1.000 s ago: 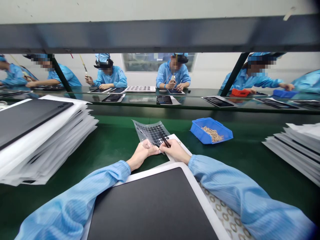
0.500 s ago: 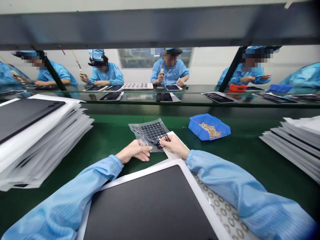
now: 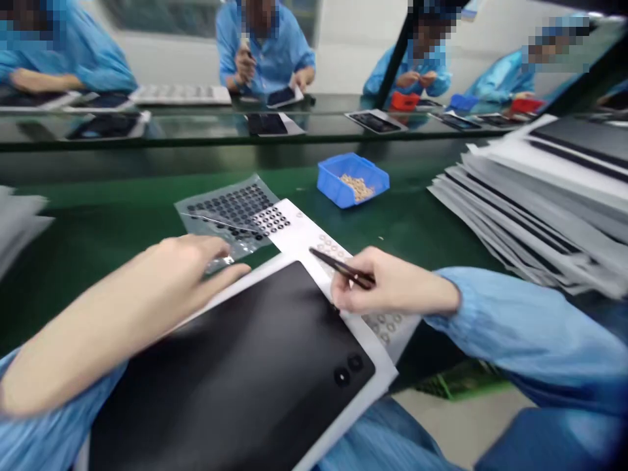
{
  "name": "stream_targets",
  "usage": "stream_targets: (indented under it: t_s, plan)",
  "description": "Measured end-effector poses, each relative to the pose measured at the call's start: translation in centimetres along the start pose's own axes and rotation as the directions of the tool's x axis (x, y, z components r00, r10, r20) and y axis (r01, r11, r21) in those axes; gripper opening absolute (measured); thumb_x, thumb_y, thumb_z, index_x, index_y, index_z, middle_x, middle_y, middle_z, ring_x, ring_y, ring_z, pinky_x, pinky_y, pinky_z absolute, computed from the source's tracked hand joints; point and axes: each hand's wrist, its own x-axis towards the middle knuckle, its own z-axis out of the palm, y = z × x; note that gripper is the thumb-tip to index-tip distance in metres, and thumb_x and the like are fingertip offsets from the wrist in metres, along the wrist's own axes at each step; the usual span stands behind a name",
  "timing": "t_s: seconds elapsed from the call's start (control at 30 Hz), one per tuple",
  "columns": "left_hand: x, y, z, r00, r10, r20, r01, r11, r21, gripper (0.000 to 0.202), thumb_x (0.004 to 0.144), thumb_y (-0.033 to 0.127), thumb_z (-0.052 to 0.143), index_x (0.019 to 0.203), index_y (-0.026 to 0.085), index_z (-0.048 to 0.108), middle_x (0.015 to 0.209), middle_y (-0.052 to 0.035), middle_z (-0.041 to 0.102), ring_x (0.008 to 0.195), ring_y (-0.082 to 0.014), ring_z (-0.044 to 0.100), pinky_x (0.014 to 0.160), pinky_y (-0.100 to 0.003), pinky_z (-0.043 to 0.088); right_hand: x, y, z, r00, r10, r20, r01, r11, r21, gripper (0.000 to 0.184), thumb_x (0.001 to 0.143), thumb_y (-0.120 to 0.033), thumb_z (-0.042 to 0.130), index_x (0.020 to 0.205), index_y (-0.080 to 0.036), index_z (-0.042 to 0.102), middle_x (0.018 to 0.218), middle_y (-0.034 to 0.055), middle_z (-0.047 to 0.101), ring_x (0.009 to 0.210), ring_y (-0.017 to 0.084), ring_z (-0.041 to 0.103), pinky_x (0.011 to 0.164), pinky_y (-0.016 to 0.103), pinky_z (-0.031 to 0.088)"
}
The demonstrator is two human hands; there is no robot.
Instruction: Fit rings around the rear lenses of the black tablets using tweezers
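A flat black tablet back panel (image 3: 235, 366) lies on white paper in front of me, two round holes near its right corner. My right hand (image 3: 392, 284) grips dark tweezers (image 3: 338, 265) over the panel's right edge. Whether anything is between the tips is too blurred to tell. My left hand (image 3: 191, 261) is open, fingers stretched, above the panel's far left edge. Beyond it lies a clear plastic sheet (image 3: 230, 206) with rows of black rings. A white sheet (image 3: 297, 242) bearing small black rings overlaps it. A sheet of tan rings (image 3: 387, 324) is partly under my right hand.
A blue bin (image 3: 336, 186) with small tan pieces stands behind the sheets. Stacks of paper-wrapped panels rise at right (image 3: 510, 222) and left (image 3: 19, 219). Across a raised shelf edge (image 3: 196, 137), several co-workers in blue sit with panels before them.
The view has turned right and downward. My right hand has come back from the black rings to the panel's right side with the tweezers. My left hand has drawn back from the plastic sheet.
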Motion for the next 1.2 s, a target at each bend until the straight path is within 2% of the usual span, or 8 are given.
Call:
stream_targets:
  t_s: [0.03,0.1,0.13,0.2,0.33,0.47,1.0,1.2]
  plan:
    - [-1.0,1.6,0.7,0.968,0.249,0.008,-0.249,0.968,0.001,0.039,0.083,0.055,0.052,0.089,0.02,0.067,0.092,-0.0055,0.066,0.087,-0.0263,0.062,0.079,-0.039,0.05,-1.8,0.4,0.7,1.0,0.027,-0.008,-0.027,1.0,-0.014,0.006,0.068,-0.012,0.061,0.064,-0.014,0.065,0.054,-0.0027,0.056,0.048,0.007,0.047,0.045,0.017,0.037]
    - [-3.0,4.4,2.4,0.807,0.587,0.061,-0.586,0.809,-0.034,0.03,0.093,0.042,0.042,0.106,0.022,0.061,0.115,-0.005,0.061,0.108,-0.024,0.055,0.087,-0.035,0.048,-4.6,1.4,2.2,0.995,0.084,-0.049,-0.084,0.996,0.003,0.008,0.068,-0.01,0.059,0.063,-0.015,0.064,0.052,-0.0042,0.052,0.047,0.006,0.044,0.044,0.017,0.035]
    - [-3.9,5.3,3.1,0.741,0.666,0.086,-0.665,0.745,-0.048,0.028,0.094,0.037,0.041,0.109,0.023,0.059,0.12,-0.0053,0.058,0.115,-0.0236,0.05,0.09,-0.033,0.048,-5.5,1.9,2.9,0.992,0.103,-0.076,-0.101,0.994,0.03,0.009,0.068,-0.009,0.058,0.063,-0.015,0.063,0.052,-0.0047,0.051,0.047,0.006,0.043,0.044,0.016,0.034]
    - [-5.3,6.4,4.4,0.685,0.716,0.136,-0.717,0.695,-0.045,0.027,0.094,0.031,0.042,0.114,0.022,0.057,0.126,-0.0061,0.055,0.125,-0.0245,0.041,0.094,-0.035,0.047,-6.4,2.9,3.9,0.985,0.129,-0.117,-0.116,0.987,0.108,0.009,0.067,-0.008,0.057,0.063,-0.015,0.062,0.052,-0.0053,0.048,0.047,0.005,0.041,0.044,0.016,0.033]
    - [-5.9,6.8,5.3,0.693,0.693,0.201,-0.698,0.714,-0.054,0.027,0.094,0.024,0.041,0.116,0.022,0.057,0.125,-0.0077,0.054,0.127,-0.0255,0.039,0.097,-0.039,0.046,-6.2,3.5,4.6,0.974,0.175,-0.141,-0.139,0.962,0.236,0.008,0.065,-0.008,0.057,0.065,-0.014,0.062,0.053,-0.0049,0.05,0.049,0.006,0.041,0.045,0.016,0.034]
    - [-5.5,6.8,5.2,0.662,0.721,0.204,-0.721,0.687,-0.086,0.026,0.092,0.019,0.042,0.113,0.02,0.058,0.12,-0.0092,0.057,0.125,-0.0265,0.042,0.104,-0.045,0.041,-5.8,3.2,4.8,0.964,0.217,-0.156,-0.174,0.953,0.247,0.006,0.064,-0.01,0.058,0.065,-0.014,0.062,0.054,-0.004,0.052,0.049,0.006,0.042,0.046,0.017,0.035]
    - [-5.0,6.9,5.6,0.664,0.705,0.249,-0.664,0.709,-0.237,0.022,0.092,0.017,0.043,0.104,0.021,0.06,0.101,-0.0076,0.056,0.122,-0.0238,0.044,0.107,-0.041,0.038,-5.8,2.5,5.1,0.945,0.174,-0.278,-0.221,0.964,-0.148,0.016,0.067,-0.015,0.057,0.054,-0.018,0.048,0.049,-0.0044,0.044,0.046,0.008,0.04,0.04,0.019,0.029]
    - [-4.6,7.1,5.6,0.673,0.704,0.225,-0.648,0.708,-0.281,0.021,0.093,0.018,0.043,0.105,0.02,0.06,0.093,-0.0058,0.057,0.109,-0.0201,0.052,0.111,-0.041,0.033,-5.5,3.2,4.6,0.969,0.201,-0.141,-0.191,0.978,0.079,0.013,0.07,-0.022,0.063,0.064,-0.018,0.052,0.055,-0.005,0.045,0.051,0.008,0.041,0.045,0.019,0.034]
